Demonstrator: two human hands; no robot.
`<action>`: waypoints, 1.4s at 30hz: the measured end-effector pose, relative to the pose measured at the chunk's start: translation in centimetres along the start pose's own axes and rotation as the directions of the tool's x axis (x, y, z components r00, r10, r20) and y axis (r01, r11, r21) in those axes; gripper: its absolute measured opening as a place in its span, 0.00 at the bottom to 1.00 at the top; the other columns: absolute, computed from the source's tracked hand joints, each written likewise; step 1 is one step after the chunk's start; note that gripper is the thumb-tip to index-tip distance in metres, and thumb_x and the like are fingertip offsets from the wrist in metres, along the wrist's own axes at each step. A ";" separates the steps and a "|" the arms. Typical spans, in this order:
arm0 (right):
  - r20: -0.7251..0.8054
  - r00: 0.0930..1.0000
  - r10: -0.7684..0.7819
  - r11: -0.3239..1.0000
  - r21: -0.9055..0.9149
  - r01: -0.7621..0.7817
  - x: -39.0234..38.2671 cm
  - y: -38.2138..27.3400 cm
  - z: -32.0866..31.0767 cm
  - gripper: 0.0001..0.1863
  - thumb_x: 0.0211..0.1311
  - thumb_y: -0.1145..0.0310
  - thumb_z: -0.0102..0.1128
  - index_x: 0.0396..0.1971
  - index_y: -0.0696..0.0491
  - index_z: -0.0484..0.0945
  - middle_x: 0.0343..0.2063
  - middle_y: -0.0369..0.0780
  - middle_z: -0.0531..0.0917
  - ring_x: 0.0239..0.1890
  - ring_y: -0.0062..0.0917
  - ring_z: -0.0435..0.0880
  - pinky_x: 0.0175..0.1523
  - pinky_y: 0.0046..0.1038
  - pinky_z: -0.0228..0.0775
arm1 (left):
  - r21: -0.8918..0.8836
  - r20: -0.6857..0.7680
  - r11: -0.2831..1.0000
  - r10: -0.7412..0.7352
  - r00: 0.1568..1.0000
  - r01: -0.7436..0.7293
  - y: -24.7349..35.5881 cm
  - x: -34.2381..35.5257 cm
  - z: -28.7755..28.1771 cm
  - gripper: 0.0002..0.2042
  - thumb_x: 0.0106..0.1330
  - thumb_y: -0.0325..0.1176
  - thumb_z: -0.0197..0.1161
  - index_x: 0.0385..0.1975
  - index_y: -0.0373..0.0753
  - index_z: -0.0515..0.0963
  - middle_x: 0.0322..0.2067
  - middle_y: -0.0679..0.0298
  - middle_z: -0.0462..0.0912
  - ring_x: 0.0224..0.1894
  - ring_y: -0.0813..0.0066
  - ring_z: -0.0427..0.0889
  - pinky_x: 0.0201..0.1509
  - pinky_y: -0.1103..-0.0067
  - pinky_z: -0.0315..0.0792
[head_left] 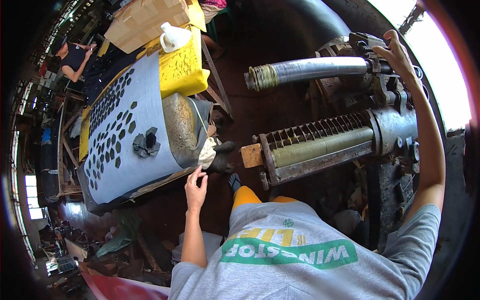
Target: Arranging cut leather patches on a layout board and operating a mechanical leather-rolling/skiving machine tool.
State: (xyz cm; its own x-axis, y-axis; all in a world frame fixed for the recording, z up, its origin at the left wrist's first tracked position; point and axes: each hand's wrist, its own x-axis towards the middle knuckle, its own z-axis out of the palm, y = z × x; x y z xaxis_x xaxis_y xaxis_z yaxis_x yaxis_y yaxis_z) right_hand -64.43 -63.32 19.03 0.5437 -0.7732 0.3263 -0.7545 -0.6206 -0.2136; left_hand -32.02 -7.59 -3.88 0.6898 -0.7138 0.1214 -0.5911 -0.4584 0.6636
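Observation:
My left hand (196, 191) is open, with its fingers pointing away from me. Its fingertips are right by a cream cloth bundle (207, 152) at the near corner of a worktable; whether they touch is unclear. A thin cord runs up from that bundle. Far off to the right, my right hand (397, 55) reaches up with thumb and forefinger curved apart beside the dark metal block (369, 44) of a machine. Below it, a long metal cylinder (320, 70) juts left, and under that lies a ribbed, trough-like roller section (320, 145) with an orange-brown block (251, 155) at its end.
On the worktable a grey sheet (150, 170) carries several small dark cut pieces (112, 107) and a crumpled dark piece (146, 142). A stone-like block (180, 122), a yellow sheet (180, 75), a white jug (175, 37) and a cardboard box (145, 22) are there too. Another person (74, 62) stands beyond.

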 end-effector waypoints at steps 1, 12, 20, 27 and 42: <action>0.001 1.000 -0.013 1.000 0.015 0.013 0.1 0.0 0.0 0.29 0.53 0.51 0.63 0.45 0.53 0.62 0.30 0.46 0.76 0.32 0.31 0.75 0.41 0.35 0.67 | -0.022 0.025 0.999 -0.027 0.999 0.027 0.0 -0.2 0.6 0.18 0.59 0.26 0.61 0.51 0.38 0.74 0.34 0.60 0.83 0.44 0.66 0.80 0.51 0.73 0.71; 0.003 1.000 0.016 0.999 0.049 -0.016 -0.2 -2.3 -0.2 0.28 0.49 0.59 0.65 0.42 0.57 0.61 0.29 0.55 0.80 0.35 0.44 0.81 0.43 0.37 0.70 | -0.104 0.152 0.992 -0.058 0.987 0.074 0.1 0.0 4.8 0.18 0.59 0.26 0.60 0.50 0.38 0.74 0.28 0.59 0.81 0.34 0.65 0.81 0.45 0.73 0.73; 0.151 0.984 0.094 0.993 0.060 -0.104 -0.3 -4.7 -1.7 0.27 0.47 0.60 0.63 0.42 0.57 0.61 0.30 0.56 0.79 0.35 0.44 0.80 0.46 0.38 0.70 | -0.106 0.122 0.979 -0.164 0.979 0.177 0.0 -0.1 5.0 0.18 0.59 0.25 0.61 0.50 0.36 0.74 0.27 0.60 0.81 0.32 0.66 0.81 0.44 0.73 0.72; 0.296 0.954 0.058 0.989 0.110 -0.094 6.0 1.0 -2.4 0.25 0.65 0.49 0.48 0.39 0.59 0.77 0.34 0.44 0.82 0.38 0.29 0.80 0.43 0.31 0.70 | -0.103 0.088 0.969 -0.218 0.972 0.226 -0.6 -1.8 5.6 0.18 0.58 0.25 0.60 0.51 0.36 0.73 0.26 0.60 0.81 0.30 0.68 0.81 0.43 0.74 0.72; 0.313 0.947 -0.070 0.996 0.075 0.049 11.3 10.1 5.8 0.31 0.60 0.42 0.52 0.38 0.61 0.80 0.25 0.39 0.79 0.32 0.21 0.74 0.40 0.29 0.65 | -0.094 0.000 0.929 -0.360 0.933 0.358 -2.5 -7.0 5.2 0.17 0.59 0.26 0.60 0.50 0.38 0.74 0.27 0.59 0.83 0.32 0.69 0.82 0.42 0.75 0.73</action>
State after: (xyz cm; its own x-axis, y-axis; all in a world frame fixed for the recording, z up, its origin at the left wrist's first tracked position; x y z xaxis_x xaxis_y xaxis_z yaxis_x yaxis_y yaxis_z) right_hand -63.75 -79.13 15.21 0.6828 -0.7297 0.0363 -0.6971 -0.6657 -0.2663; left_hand -37.53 -4.19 -10.18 0.8561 -0.5012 -0.1258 -0.2628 -0.6320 0.7291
